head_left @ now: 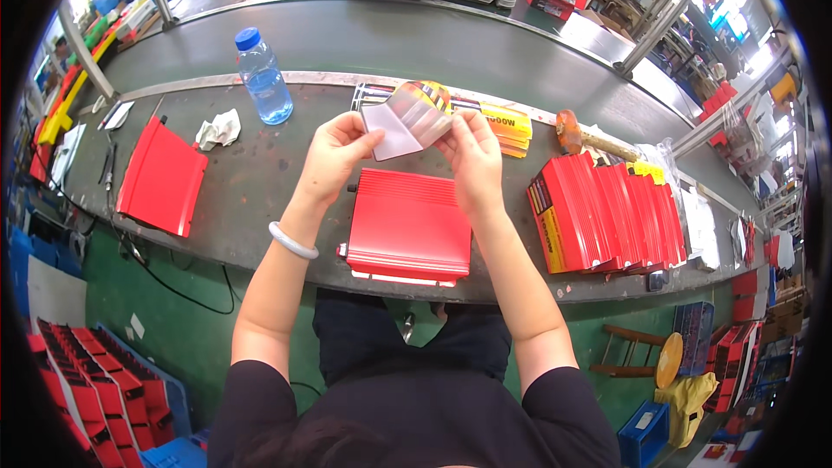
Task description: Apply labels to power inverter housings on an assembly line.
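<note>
Both my hands are raised over the workbench, pinching a thin, bent label (416, 121) between them. It has a pale grey underside and a striped yellow and black part at its top. My left hand (336, 152) grips its left edge between thumb and fingers. At the other edge, my right hand (472, 152) closes its fingertips on the label. Below the hands lies a red ribbed metal case (409, 224) with small dark fittings on its left side. Behind the hands, partly covered, is a stack of yellow labels (507, 126).
Right of me stands a row of red cases (602, 217), with a mallet (598, 137) behind it. Another red case (163, 178), crumpled white paper (218, 128) and a blue-capped water bottle (264, 78) are at left. A wooden stool (667, 360) stands on the floor.
</note>
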Demonstrator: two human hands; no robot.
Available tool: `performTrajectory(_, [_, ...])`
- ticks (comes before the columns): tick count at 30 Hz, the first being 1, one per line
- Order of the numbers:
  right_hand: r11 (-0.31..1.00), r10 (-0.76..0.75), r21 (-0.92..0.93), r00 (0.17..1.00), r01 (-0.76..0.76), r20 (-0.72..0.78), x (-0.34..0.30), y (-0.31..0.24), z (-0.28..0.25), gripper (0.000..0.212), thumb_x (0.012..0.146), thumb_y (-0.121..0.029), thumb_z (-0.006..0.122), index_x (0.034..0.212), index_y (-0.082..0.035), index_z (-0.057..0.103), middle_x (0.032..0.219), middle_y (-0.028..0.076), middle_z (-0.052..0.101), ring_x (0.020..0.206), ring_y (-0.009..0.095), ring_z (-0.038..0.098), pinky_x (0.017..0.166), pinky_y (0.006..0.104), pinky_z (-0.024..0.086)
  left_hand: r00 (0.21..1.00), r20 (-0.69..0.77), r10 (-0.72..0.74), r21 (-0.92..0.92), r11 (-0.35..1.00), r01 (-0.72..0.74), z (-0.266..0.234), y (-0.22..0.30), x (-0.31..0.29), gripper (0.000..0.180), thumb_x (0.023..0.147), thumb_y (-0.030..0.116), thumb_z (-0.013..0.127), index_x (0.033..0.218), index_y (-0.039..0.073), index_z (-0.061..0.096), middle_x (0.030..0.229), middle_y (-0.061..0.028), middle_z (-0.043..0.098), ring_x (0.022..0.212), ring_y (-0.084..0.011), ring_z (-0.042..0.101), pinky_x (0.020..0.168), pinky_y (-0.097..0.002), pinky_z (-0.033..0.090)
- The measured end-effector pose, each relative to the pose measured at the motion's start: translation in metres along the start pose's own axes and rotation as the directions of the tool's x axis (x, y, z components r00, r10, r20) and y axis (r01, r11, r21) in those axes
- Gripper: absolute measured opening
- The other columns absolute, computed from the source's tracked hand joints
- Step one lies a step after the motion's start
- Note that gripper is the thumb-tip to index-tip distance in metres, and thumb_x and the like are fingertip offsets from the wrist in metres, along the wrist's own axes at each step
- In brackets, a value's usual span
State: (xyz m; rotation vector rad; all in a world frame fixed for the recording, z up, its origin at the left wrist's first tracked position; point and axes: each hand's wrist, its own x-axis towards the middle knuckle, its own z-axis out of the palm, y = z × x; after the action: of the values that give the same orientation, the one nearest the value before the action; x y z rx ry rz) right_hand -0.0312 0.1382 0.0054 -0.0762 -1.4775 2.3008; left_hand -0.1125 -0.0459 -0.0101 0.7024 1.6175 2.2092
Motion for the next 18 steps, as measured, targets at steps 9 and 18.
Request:
performTrajectory(9, [0.937, 0.172, 0.347, 0.912, -0.036, -0.372, 0.043, -0.013, -0.038, 0.039, 0.104, -0.022, 0.030, 0.130, 0.005, 0.041, 0.135, 0.015, 0.050, 0.127, 0.028, 0.048, 0.107, 0.0423, 0.040, 0.966, -0.230, -0.116, 0.071, 0.988, 0.136, -0.077, -0.022, 0.023, 0.014, 0.087, 0.016, 0.070, 0.080, 0.013, 0.058, 0.072, 0.0054, 0.060, 0.061, -0.0021, 0.052, 0.057, -0.0187, 0.039])
performTrajectory(18, [0.867, 0.004, 0.440, 0.879, 0.235, -0.477, 0.055, -0.035, -0.073, 0.032, 0.103, -0.024, 0.037, 0.117, 0.000, 0.051, 0.115, 0.011, 0.061, 0.110, 0.024, 0.059, 0.096, 0.0401, 0.048, 0.947, -0.316, 0.067, 0.721, 0.665, 0.194, -0.148, -0.035, 0.059, 0.022, 0.081, 0.019, 0.070, 0.085, -0.001, 0.064, 0.072, -0.0028, 0.062, 0.065, -0.0116, 0.056, 0.060, -0.0277, 0.045])
